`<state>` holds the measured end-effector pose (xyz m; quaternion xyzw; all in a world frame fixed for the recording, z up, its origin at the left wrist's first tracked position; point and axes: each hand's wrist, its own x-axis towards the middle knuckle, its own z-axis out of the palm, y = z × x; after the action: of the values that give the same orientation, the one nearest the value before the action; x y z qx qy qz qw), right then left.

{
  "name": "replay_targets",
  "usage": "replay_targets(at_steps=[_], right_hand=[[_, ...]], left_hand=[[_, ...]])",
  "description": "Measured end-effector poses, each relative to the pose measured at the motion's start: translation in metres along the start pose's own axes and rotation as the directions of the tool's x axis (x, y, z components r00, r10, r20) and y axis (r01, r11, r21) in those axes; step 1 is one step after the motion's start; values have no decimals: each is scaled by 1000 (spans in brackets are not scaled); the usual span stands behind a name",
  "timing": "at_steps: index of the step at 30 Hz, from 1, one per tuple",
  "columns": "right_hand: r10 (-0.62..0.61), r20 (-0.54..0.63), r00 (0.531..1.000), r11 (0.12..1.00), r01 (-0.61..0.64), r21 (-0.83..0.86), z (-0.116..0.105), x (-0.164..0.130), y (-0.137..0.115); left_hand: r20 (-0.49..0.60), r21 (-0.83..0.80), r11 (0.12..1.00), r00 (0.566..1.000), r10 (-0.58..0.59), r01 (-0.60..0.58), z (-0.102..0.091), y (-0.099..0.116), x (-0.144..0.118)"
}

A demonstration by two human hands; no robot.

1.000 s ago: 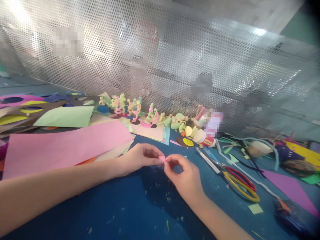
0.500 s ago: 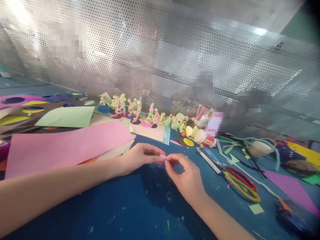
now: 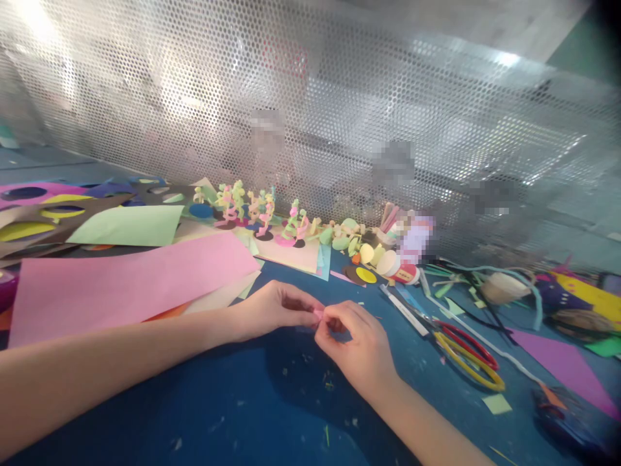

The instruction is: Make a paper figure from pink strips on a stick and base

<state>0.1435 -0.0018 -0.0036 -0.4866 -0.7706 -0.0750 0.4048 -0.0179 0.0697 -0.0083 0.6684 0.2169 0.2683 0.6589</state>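
Pinching a tiny pink paper scrap (image 3: 317, 314) between the fingertips of both hands, I work low over the blue bench (image 3: 242, 401), near the middle of the scene. My left hand (image 3: 274, 309) comes in from the left with thumb and forefinger closed together on the scrap's left end; my right hand (image 3: 356, 343) meets it from the near right, its fingers (image 3: 334, 315) curled and clamped on the other end. The scrap is so small that only a sliver of pink shows between the two grips, held just above the bench top.

Left of my hands lies a long pink paper sheet (image 3: 126, 281), with a pale green sheet (image 3: 126, 225) beyond it and dark sheets with round holes cut out (image 3: 43, 217) at the far left. Along the far edge of the bench stands a row of small paper figures (image 3: 257, 213) in pink, green and yellow, just in front of a shiny perforated screen (image 3: 310, 116). Right of the figures sit loose paper discs (image 3: 365, 275) and a glue stick (image 3: 398, 270) lying on its side. Scissors with red and yellow handles (image 3: 460, 356) rest on the bench to the right of my right hand, well clear of it. A purple paper sheet (image 3: 563, 372) lies at the near right, and small paper crumbs (image 3: 327, 382) dot the bench below my hands.
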Motion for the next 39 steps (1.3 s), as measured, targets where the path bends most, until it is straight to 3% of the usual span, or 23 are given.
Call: replay_targets(at_steps=[8,12,18,28,39], right_hand=[[175,13,985,980,-175,96,0,1,3],[181,15,983,979,-181,93,1,0,3],[184,7,983,979,-184,86,2,-1,2],[259,-21,966,953,-252,168,1,-1,6],[182,-20,983,975,-178,130,0,0,4]], left_hand=[[-143,-7,999,989,31,-33,-2,-4,1],[-146,-8,998,988,52,-54,-1,-2,1],[-69,9,996,993,92,-92,-1,-3,1],[-156,0,999,987,32,-33,-1,0,1],[-126,15,999,991,42,-40,-3,-3,1]])
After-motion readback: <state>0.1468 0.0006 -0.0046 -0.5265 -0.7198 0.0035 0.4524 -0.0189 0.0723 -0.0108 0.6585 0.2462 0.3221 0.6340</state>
